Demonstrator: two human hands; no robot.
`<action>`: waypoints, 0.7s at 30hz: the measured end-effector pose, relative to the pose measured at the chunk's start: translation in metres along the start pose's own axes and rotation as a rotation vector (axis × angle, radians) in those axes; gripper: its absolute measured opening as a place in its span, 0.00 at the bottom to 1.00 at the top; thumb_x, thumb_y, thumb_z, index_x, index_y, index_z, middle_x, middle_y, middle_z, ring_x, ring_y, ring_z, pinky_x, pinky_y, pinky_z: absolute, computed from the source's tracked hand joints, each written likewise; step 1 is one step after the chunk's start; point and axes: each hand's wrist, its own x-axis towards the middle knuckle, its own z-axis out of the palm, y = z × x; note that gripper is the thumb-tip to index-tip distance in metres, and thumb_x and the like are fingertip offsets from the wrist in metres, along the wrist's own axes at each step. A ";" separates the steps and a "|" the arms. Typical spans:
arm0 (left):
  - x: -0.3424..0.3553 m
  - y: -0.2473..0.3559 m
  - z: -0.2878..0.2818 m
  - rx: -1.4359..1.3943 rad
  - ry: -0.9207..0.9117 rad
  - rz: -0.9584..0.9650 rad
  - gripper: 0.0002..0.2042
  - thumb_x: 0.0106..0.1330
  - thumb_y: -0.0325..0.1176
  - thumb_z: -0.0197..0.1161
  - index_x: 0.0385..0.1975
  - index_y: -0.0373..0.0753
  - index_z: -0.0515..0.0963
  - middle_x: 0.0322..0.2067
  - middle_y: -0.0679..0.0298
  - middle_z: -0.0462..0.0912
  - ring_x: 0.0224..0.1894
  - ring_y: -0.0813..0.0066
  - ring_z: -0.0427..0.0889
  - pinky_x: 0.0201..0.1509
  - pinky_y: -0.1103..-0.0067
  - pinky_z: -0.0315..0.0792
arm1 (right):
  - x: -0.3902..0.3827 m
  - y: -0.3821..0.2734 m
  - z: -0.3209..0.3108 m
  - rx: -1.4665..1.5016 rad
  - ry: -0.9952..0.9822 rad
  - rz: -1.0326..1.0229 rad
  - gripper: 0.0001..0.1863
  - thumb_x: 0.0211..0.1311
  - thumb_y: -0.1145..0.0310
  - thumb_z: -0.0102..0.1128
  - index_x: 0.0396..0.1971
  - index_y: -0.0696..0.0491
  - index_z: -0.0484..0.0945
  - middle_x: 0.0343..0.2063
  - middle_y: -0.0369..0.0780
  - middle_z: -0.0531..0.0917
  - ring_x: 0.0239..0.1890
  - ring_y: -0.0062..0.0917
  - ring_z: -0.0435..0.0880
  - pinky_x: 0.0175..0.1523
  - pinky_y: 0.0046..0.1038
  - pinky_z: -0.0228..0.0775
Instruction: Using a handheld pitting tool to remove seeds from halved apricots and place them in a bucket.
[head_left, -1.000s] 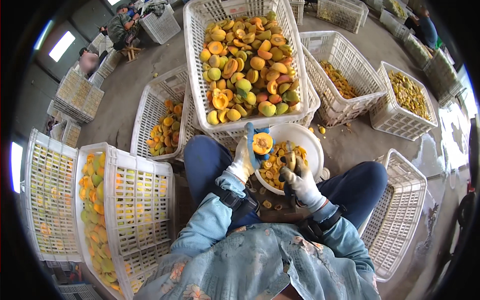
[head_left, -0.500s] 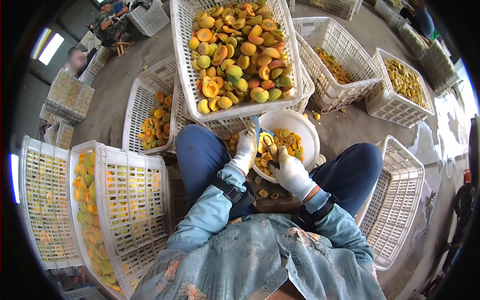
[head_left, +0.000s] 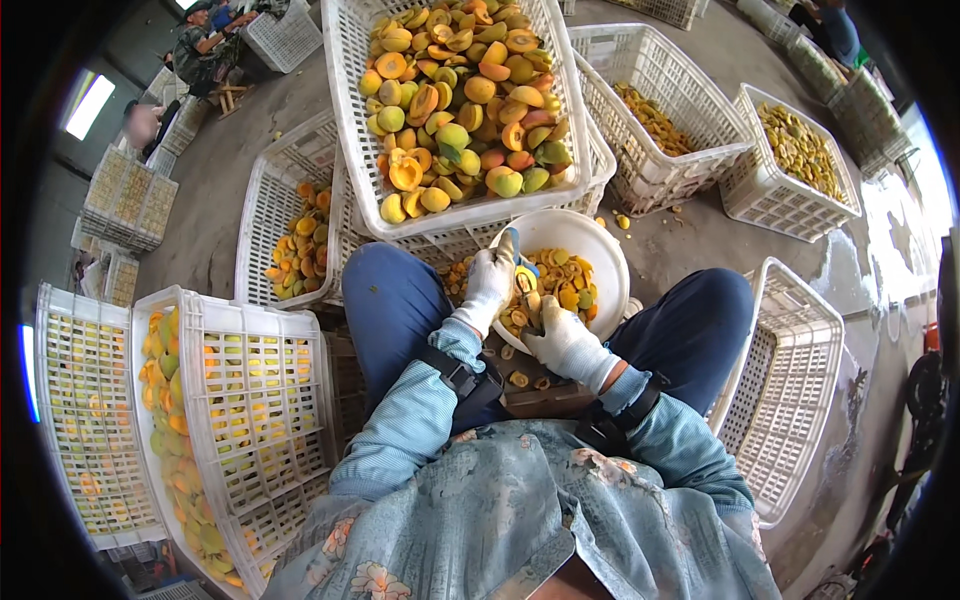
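Floor (head_left: 208, 210) below, right hand's (head_left: 566, 345) tool (head_left: 534, 308) has reached fruit (head_left: 524, 274).

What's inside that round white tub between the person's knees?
Yellow-orange fruit pieces lie in the white tub. Anything deeper, or behind the left hand and right hand, is covered.

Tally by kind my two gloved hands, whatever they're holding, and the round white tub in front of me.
Left hand and right hand, gloved: 2
Held fruit: 1
Hand tool: 1
White tub: 1
Total: 5
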 end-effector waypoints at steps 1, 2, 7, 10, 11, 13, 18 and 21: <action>0.006 -0.003 -0.003 0.064 -0.019 0.012 0.29 0.64 0.56 0.47 0.20 0.32 0.76 0.16 0.58 0.78 0.20 0.72 0.76 0.28 0.77 0.69 | -0.002 -0.002 -0.001 -0.008 -0.014 0.012 0.25 0.51 0.60 0.57 0.41 0.65 0.64 0.32 0.59 0.77 0.42 0.49 0.77 0.46 0.38 0.69; 0.012 -0.004 -0.007 0.129 -0.037 0.023 0.29 0.64 0.57 0.47 0.20 0.32 0.76 0.16 0.58 0.78 0.21 0.71 0.76 0.29 0.77 0.69 | -0.003 -0.004 -0.001 -0.016 -0.029 0.023 0.25 0.51 0.60 0.57 0.41 0.65 0.64 0.33 0.59 0.77 0.42 0.49 0.76 0.47 0.38 0.68; -0.011 0.028 0.002 0.444 -0.092 0.151 0.29 0.66 0.52 0.46 0.15 0.31 0.76 0.14 0.62 0.78 0.16 0.77 0.73 0.26 0.79 0.70 | -0.001 0.008 0.007 0.064 0.035 0.016 0.23 0.51 0.62 0.57 0.40 0.64 0.66 0.29 0.53 0.78 0.36 0.40 0.79 0.41 0.33 0.70; -0.009 0.016 0.003 0.323 0.043 0.234 0.27 0.65 0.54 0.45 0.20 0.33 0.77 0.14 0.60 0.76 0.16 0.72 0.75 0.23 0.76 0.68 | 0.004 0.009 0.018 0.320 0.125 -0.009 0.19 0.52 0.65 0.55 0.38 0.64 0.66 0.25 0.48 0.79 0.29 0.33 0.81 0.33 0.29 0.72; -0.018 0.021 0.007 0.117 0.040 0.217 0.27 0.67 0.52 0.45 0.19 0.33 0.76 0.13 0.62 0.76 0.15 0.77 0.73 0.21 0.79 0.67 | 0.005 0.009 0.020 0.402 0.129 -0.006 0.19 0.52 0.65 0.55 0.38 0.64 0.66 0.25 0.48 0.79 0.28 0.32 0.81 0.32 0.29 0.72; -0.021 0.022 0.009 0.110 0.090 0.236 0.26 0.67 0.51 0.45 0.19 0.33 0.77 0.14 0.64 0.77 0.14 0.79 0.72 0.21 0.80 0.66 | 0.009 0.010 0.020 0.448 0.155 -0.003 0.19 0.52 0.64 0.55 0.38 0.64 0.66 0.26 0.48 0.79 0.28 0.32 0.81 0.32 0.29 0.72; -0.039 0.037 0.014 0.250 0.179 0.345 0.28 0.66 0.53 0.45 0.19 0.32 0.77 0.14 0.64 0.78 0.15 0.78 0.73 0.22 0.80 0.67 | 0.006 0.005 0.009 0.129 0.152 0.030 0.20 0.54 0.62 0.54 0.38 0.63 0.67 0.28 0.50 0.80 0.31 0.36 0.82 0.35 0.31 0.72; -0.010 0.012 0.001 0.156 -0.006 0.287 0.28 0.67 0.53 0.44 0.18 0.33 0.78 0.15 0.63 0.78 0.16 0.76 0.74 0.23 0.79 0.67 | 0.006 0.006 0.007 -0.116 0.128 -0.058 0.20 0.55 0.61 0.53 0.40 0.63 0.67 0.29 0.50 0.80 0.34 0.38 0.81 0.38 0.33 0.72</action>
